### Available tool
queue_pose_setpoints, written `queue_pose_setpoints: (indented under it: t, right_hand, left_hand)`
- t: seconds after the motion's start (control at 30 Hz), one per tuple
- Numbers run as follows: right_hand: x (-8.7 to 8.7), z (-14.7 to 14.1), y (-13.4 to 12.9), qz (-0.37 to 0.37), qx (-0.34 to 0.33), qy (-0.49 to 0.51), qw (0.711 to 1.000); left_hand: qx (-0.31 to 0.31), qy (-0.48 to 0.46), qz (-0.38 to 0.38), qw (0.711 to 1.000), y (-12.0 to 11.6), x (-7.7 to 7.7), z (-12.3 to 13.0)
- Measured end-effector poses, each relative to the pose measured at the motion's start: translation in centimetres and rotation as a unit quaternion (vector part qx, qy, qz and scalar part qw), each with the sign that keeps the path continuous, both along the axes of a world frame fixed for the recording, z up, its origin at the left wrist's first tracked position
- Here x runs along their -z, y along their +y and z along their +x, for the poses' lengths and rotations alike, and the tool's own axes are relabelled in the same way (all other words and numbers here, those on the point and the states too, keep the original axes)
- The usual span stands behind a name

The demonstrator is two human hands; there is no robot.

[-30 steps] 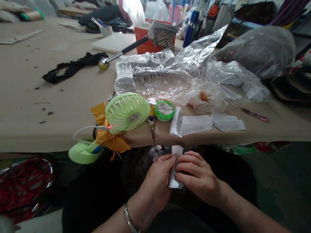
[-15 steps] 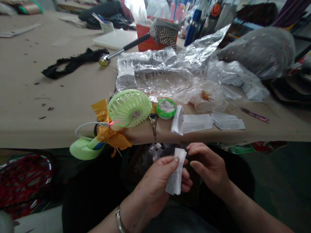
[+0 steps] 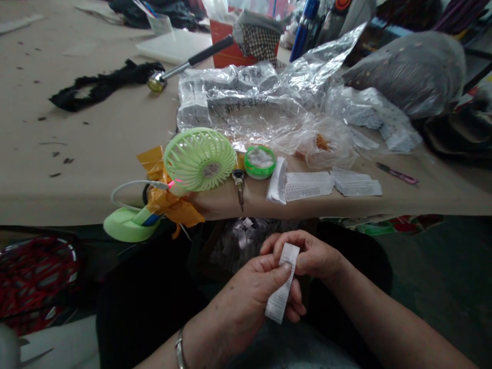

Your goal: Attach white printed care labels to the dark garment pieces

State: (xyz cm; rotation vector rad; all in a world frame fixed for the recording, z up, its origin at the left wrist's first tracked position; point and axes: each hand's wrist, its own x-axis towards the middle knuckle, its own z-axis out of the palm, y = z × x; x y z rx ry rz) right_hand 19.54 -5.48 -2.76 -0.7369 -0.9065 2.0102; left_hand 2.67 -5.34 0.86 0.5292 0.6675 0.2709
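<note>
My left hand [image 3: 251, 292] is closed round a thin stack of white printed labels [image 3: 280, 302], thumb on top, above my lap. My right hand [image 3: 317, 256] is at the stack's upper end, its thumb and fingers closed against the labels' edge and partly behind them. On the table edge just beyond lie a folded bundle of labels [image 3: 277, 182] and two fanned piles, one nearer [image 3: 308, 185] and one farther right [image 3: 357, 183]. Left of them stand a round green tub [image 3: 260, 171] with white fluffy stuff and a small pointed tool [image 3: 239, 189].
A green fan [image 3: 200, 161] is taped to the table edge on the left. Clear plastic bags [image 3: 249, 115] spread behind the labels. Small pink-handled snips [image 3: 397, 173] lie at the right. A hammer [image 3: 192, 61] lies farther back. White scraps [image 3: 244, 238] sit below the table edge.
My right hand has moved left from beside the stack and closed on its upper end. The label edges are now more evenly lined up. The view has tilted down slightly.
</note>
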Motion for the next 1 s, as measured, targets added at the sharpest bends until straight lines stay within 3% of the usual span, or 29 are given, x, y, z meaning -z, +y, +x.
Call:
queue_pose_setpoints:
  t: [0.13, 0.23, 0.3, 0.4, 0.5, 0.63, 0.8, 0.87, 1.0]
  right_hand:
    - [0.0, -0.1, -0.5, 0.02, 0.023, -0.053, 0.998]
    - [-0.8, -0.1, -1.0, 0.109, 0.101, -0.196, 0.969]
    - [-1.6, -0.3, -1.2, 0.213, 0.153, -0.325, 0.909]
    - [-2.6, -0.7, -1.5, 0.342, 0.175, -0.465, 0.797]
    - [-2.9, -1.1, -1.6, 0.384, 0.168, -0.508, 0.752]
    - [-2.5, -1.5, -1.5, 0.371, 0.165, -0.499, 0.766]
    - [-2.2, -2.0, -1.1, 0.208, 0.202, -0.408, 0.866]
    - [-2.0, -2.4, -0.9, 0.146, 0.201, -0.375, 0.893]
    - [-1.6, -3.1, -0.4, 0.111, 0.207, -0.377, 0.896]
  left_hand:
    - [-0.014, 0.005, 0.002, 1.0, 0.2, 0.3, -0.1]
    - [-0.041, 0.022, 0.005, 0.999, 0.4, 0.3, -0.4]
    - [-0.052, 0.034, 0.008, 0.998, 0.5, 0.3, -0.5]
    - [-0.059, 0.046, 0.012, 0.997, 0.6, 0.3, -0.6]
    - [-0.062, 0.048, 0.01, 0.997, 0.6, 0.3, -0.6]
    - [-0.065, 0.049, 0.001, 0.997, 0.6, 0.5, -0.6]
    - [-0.082, 0.06, 0.025, 0.995, 0.6, 0.5, -0.9]
    - [-0.094, 0.069, 0.04, 0.992, 0.6, 0.5, -1.0]
    - [-0.118, 0.081, 0.056, 0.988, 0.7, 0.4, -1.2]
